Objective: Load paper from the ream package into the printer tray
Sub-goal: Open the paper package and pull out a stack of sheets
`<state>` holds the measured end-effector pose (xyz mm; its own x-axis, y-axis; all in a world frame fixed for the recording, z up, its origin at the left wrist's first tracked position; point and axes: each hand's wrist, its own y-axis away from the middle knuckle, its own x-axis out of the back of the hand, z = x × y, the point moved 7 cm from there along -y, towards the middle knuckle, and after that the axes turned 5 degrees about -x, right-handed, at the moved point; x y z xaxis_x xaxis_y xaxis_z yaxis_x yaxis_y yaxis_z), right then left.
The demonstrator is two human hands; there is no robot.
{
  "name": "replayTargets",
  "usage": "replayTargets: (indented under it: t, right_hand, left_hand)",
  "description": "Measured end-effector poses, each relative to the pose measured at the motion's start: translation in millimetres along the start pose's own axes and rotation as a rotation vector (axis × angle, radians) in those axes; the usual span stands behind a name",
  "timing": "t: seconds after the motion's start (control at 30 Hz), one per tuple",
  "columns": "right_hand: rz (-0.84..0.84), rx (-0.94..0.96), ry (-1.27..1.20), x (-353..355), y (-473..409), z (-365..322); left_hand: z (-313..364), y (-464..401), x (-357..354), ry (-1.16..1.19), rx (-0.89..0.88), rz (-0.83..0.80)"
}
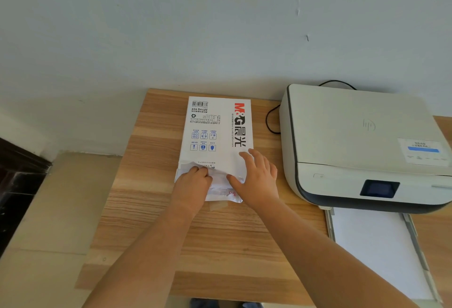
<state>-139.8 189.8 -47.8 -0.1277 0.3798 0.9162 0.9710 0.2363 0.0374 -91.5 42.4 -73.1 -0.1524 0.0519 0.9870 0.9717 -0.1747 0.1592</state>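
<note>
- The ream package [216, 133] lies flat near the back edge of the table [151, 222], its long side running away from the person and its opened end turned toward them. Judged reason: the mouth faces the hands so sheets can be drawn straight out.
- The left hand [193, 182] has its fingers curled into the torn wrapper flap at the near left corner of the package; it grips the wrapper paper.
- The right hand [258, 180] lies flat on the near right part of the package, fingers extended and spread, thumb tucked at the flap. It holds nothing closed; it appears to press the pack down while the other hand works the opening.
- The package body lies beyond both hands; only its crumpled near end sits under and between them.
- The printer [362, 141] stands at the right side of the table, just beside the package but not touching it.
- The printer tray [374, 246] is pulled out toward the front edge, with a white surface showing inside; whether that is paper cannot be told.
- A black cable [270, 121] loops between package and printer.
</note>
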Motion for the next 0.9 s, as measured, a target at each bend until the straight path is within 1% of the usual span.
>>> replayTargets:
  t: [0.13, 0.27, 0.4, 0.5, 0.57, 0.7, 0.77, 0.9]
  right_hand:
    - [-0.004, -0.003, 0.001, -1, 0, 0]
    - [0.006, 0.001, -0.001, -2, 1, -1]
    - [0.008, -0.002, 0.0, -2, 1, 0]
    - [0.008, -0.004, 0.006, -2, 0, -1]
    - [0.008, -0.007, 0.003, -2, -1, -1]
    - [0.009, -0.006, -0.003, -1, -1, -2]
    - [0.011, -0.004, -0.007, -1, -1, -2]
    - [0.005, -0.001, 0.003, -3, -1, -3]
  left_hand:
    - [1, 0, 0, -0.011, -0.019, 0.001]
    - [0, 1, 3, 0.004, 0.015, -0.033]
    - [-2, -1, 2, -0.007, 0.009, -0.037]
    - [-5, -2, 3, 0.028, 0.026, -0.07]
    - [-5, -1, 6, 0.014, 0.026, -0.059]
    - [-2, -2, 5, 0.018, -0.037, -0.04]
    - [1, -1, 10, -0.023, -0.07, -0.055]
    - [6, 0, 10, -0.063, -0.141, 0.043]
